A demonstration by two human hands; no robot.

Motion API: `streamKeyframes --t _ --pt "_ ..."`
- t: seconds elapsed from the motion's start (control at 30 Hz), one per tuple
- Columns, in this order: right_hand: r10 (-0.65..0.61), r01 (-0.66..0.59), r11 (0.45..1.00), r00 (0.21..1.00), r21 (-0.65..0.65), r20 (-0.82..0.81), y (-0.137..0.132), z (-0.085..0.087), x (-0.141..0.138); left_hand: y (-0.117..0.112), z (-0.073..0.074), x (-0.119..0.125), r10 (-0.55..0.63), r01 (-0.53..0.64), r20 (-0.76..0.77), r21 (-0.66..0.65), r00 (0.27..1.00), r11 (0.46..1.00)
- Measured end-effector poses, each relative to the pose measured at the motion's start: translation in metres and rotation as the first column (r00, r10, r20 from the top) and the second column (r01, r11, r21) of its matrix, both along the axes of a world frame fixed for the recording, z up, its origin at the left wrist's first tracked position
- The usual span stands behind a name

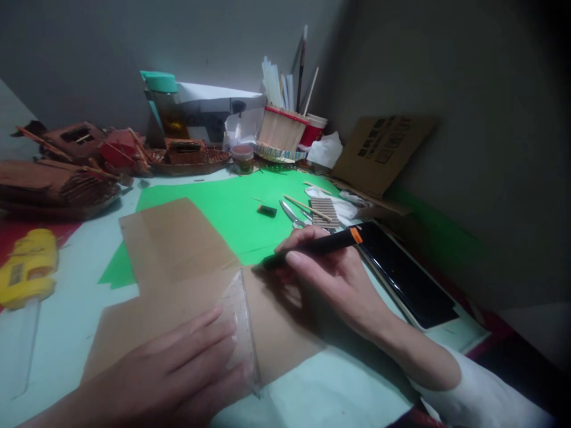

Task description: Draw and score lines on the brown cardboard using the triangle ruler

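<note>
My left hand lies flat with its fingers stretched over a clear ruler, pressing it onto a brown piece of cardboard. The ruler's straight edge runs from near the middle of the cardboard toward me. In my right hand is a black marker with an orange end, gripped between thumb and fingers. Its tip points down and left, close to the cardboard just right of the ruler's upper end; whether it touches I cannot tell. The marker's black cap rests apart on a green sheet.
Scissors, a wooden stick and corrugated card lie beyond my right hand. A black tablet is at the right, a yellow glue gun at the left. Model boats, a bottle and a stick holder line the back.
</note>
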State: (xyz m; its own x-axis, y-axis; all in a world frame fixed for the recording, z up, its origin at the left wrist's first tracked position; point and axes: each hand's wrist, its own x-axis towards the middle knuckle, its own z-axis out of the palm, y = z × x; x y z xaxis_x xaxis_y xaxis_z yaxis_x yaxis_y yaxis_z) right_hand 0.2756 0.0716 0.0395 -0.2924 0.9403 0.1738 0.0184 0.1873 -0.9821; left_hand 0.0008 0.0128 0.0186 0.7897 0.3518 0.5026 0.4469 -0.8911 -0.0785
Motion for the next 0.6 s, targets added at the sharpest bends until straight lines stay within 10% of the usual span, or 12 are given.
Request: streamKeyframes --t 0.6 --pt "0.007 -0.011 0.998 0.999 0.068 0.046 -0.002 -0.007 -0.003 -0.002 -0.013 0.008 0.054 -0.053 0.098 -0.008 0.994 0.999"
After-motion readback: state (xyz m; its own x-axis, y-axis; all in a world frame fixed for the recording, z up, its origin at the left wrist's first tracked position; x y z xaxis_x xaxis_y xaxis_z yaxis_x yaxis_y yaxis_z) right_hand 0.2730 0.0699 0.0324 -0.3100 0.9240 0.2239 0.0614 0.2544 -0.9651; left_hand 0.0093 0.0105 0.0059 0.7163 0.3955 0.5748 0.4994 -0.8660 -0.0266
